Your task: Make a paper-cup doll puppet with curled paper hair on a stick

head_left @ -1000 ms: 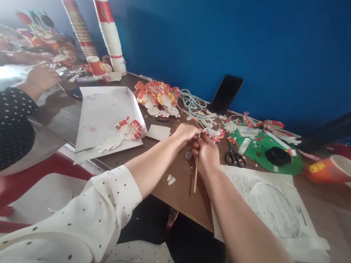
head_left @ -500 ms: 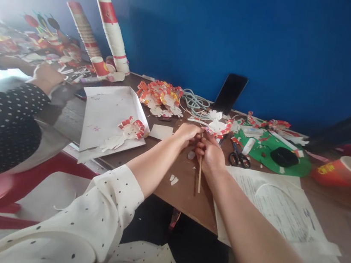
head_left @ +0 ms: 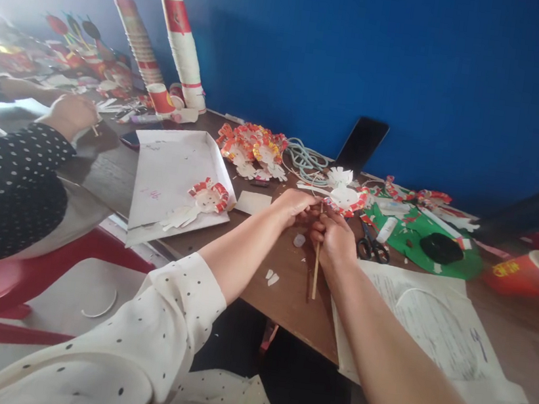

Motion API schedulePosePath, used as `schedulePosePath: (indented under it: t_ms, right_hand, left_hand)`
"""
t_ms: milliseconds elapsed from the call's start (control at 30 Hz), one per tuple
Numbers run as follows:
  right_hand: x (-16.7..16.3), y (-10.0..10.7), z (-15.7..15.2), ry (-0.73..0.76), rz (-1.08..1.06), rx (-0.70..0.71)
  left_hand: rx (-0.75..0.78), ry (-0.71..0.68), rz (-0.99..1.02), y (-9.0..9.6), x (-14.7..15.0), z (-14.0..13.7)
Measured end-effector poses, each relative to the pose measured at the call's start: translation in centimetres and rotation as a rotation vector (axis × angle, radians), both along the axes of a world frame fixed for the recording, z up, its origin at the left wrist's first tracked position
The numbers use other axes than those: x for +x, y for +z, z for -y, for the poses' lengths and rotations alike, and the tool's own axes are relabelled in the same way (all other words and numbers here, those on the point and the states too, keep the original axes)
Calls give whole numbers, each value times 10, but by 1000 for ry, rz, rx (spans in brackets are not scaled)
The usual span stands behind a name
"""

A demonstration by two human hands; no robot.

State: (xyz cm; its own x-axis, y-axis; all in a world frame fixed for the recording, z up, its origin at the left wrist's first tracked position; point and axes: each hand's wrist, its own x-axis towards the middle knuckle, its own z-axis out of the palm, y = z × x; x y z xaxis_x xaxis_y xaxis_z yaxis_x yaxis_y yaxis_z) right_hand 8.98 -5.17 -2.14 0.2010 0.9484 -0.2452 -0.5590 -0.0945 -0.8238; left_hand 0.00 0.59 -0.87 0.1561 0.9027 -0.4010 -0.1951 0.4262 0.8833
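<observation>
My right hand [head_left: 339, 239] is closed round a thin wooden stick [head_left: 316, 278], whose lower end points down toward me. Close against it, my left hand [head_left: 298, 207] has its fingers pressed together near the stick's top; what they pinch is hidden. Just beyond my fingers is a white paper cutout [head_left: 346, 199] with a red-and-white curled rim, seemingly touching my right hand. A similar paper cutout [head_left: 208, 196] lies on the white box lid [head_left: 164, 175] to the left. Black scissors [head_left: 372, 245] rest right of my hands.
Beyond my left hand lies a pile of red-rimmed cutouts [head_left: 254, 147] beside a coiled pale cable [head_left: 305, 160]. A phone [head_left: 363, 143] leans on the blue wall. Green paper [head_left: 408, 237], printed sheets [head_left: 432, 323] and a red cup [head_left: 528, 272] are at right. Another person's hand [head_left: 72, 113] works at left.
The whole view has shifted slightly, so the table's things appear a little further right. Both my hands keep nearly the same hold, and the stick stays in my right hand.
</observation>
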Motion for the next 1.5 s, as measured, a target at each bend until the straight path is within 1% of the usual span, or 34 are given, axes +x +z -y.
schedulePosePath:
  t_ms: [100,200,300,367,467,533,700,800,933,1133,1267,1500]
  right_hand:
    - [1,0,0,5,-1,0]
    - [0,-1,-1,1,24,19]
    - [1,-5,-1,-7,85,63]
    - [1,-7,-2,-8,160,90]
    - [1,-10,-2,-40,271,96]
    - [0,-10,-1,-67,306,98]
    - [-1,-6,2,-81,350,144]
    - [-2,-4,3,-80,361,163]
    - [-3,-3,3,-76,365,153]
    - [-2,-3,2,-60,371,129]
    - [-1,-1,4,-31,352,138]
    - [1,0,6,29,251,144]
  left_hand:
    - [21,-33,-24,0,-1,0]
    - [27,-32,-29,-2,0,0]
    - [34,-38,-14,-4,2,1]
    - [66,-42,17,-4,4,1]
    - [149,5,51,-3,6,1]
    - [185,41,71,-1,6,1]
    - [172,73,96,5,7,3]
    - [154,102,86,8,7,5]
    - [150,124,79,9,5,6]
    - [173,85,34,8,2,5]
    - [158,72,67,9,1,6]
    - [111,52,90,0,1,0]
